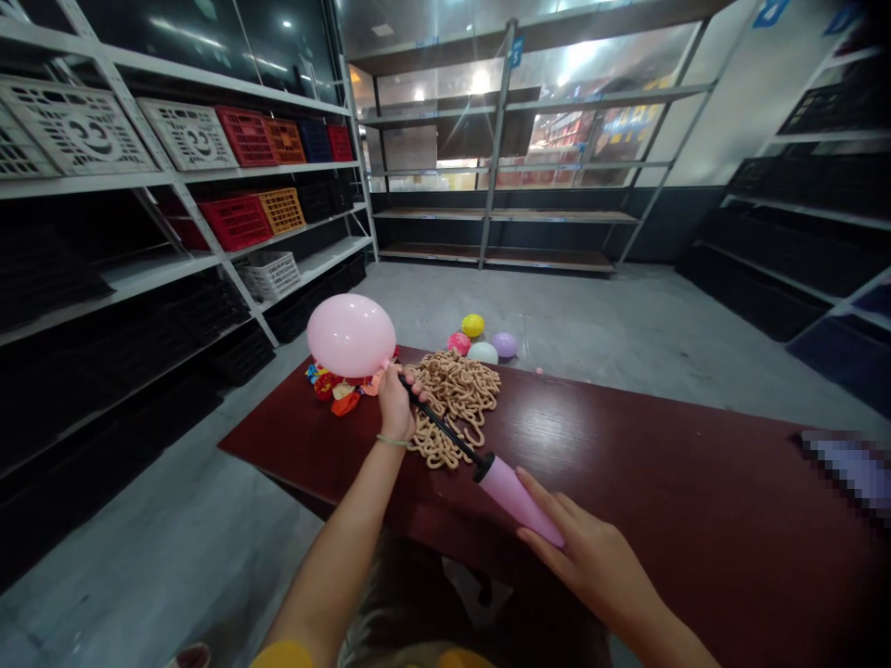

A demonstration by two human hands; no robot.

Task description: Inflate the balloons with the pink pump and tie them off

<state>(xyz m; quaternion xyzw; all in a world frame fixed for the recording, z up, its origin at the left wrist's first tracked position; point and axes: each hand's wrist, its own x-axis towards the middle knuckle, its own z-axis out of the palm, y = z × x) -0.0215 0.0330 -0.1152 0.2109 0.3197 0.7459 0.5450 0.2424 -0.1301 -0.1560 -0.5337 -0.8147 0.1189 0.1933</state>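
Observation:
A pink balloon [352,336], partly inflated, sits above the left end of the table with its neck toward my left hand [396,404]. That hand is closed around the black front end of a balloon pump, by the balloon's neck. The pump's black rod [449,431] is drawn out of its pink barrel [522,501]. My right hand [588,552] is wrapped around the barrel, low over the table's near side. A heap of tan rope-like strands [459,394] lies behind the rod. Uninflated coloured balloons [344,399] are piled under the pink balloon.
The dark red table [599,445] spans the front. Several inflated balloons [473,325] rest on the floor beyond it. Shelves with crates [237,223] stand left, a metal rack [494,167] at the back, more shelves right. A pixelated object [853,468] lies at the table's right.

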